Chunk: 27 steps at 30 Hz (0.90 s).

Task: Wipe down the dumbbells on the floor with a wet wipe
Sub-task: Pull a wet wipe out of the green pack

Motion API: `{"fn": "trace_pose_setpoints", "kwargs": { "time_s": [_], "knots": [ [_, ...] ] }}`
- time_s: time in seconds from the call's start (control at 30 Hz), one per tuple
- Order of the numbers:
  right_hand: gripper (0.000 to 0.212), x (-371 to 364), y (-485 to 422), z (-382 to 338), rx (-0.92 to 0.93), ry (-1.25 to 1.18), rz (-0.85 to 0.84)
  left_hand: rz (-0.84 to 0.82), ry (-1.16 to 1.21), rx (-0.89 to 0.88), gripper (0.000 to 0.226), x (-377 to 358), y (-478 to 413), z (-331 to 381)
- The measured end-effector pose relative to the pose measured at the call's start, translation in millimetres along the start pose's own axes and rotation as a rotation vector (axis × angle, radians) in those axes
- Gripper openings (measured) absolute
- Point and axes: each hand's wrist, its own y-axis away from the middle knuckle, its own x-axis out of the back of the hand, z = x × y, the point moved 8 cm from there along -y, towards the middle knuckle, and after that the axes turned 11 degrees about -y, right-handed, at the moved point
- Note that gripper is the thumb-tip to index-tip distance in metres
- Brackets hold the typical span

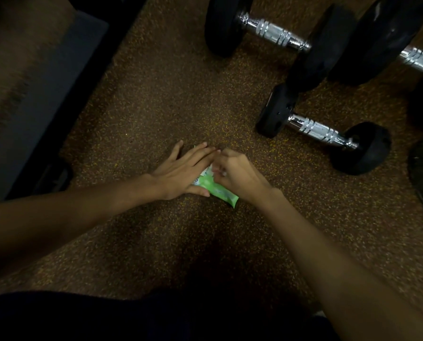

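The green plastic packet of wet wipes [221, 194] lay on the speckled brown rubber floor [156, 107], directly in front of the person and well apart from the weights. The left hand [180, 168] pressed it flat with straight, spread fingers and gripped nothing. The right hand [238, 173] was curled tight, its fingertips pinching at the packet's top face — whether the seal flap or a wipe, blur hid. To do this well, I judged, the left palm should pin the packet while the right draws slowly and low, so one sheet comes free rather than a clump. One packet showed. Three dumbbells with black rubber heads and ribbed chrome handles could be counted: the nearest [321, 130], one beyond it [274, 33], and one cut by the right edge [419, 59] — none yet wiped, it seemed.
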Motion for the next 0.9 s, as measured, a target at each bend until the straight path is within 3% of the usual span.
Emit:
{"fn": "trace_pose_setpoints", "kwargs": {
  "time_s": [0.23,0.4,0.5,0.6,0.9],
  "knots": [
    [0.01,22.8,6.1,30.7,-0.163,-0.131,0.117,0.078,0.04,-0.017,0.096,8.0,-2.2,-0.4],
    [0.028,11.0,-1.6,18.2,-0.12,-0.148,-0.005,0.085,0.026,-0.04,0.092,10.3,-5.3,-4.2],
    [0.017,11.5,-7.4,13.1,-0.086,-0.103,-0.023,0.106,0.027,-0.028,0.092,12.9,-6.0,-8.0],
    [0.006,28.0,-8.3,12.5,-0.107,-0.176,0.07,0.15,0.062,0.008,0.093,18.4,-7.5,-16.7],
    [0.002,53.3,3.6,27.8,-0.275,-0.485,0.325,0.163,0.114,0.047,0.094,21.8,-6.3,-37.9]
  ]
}}
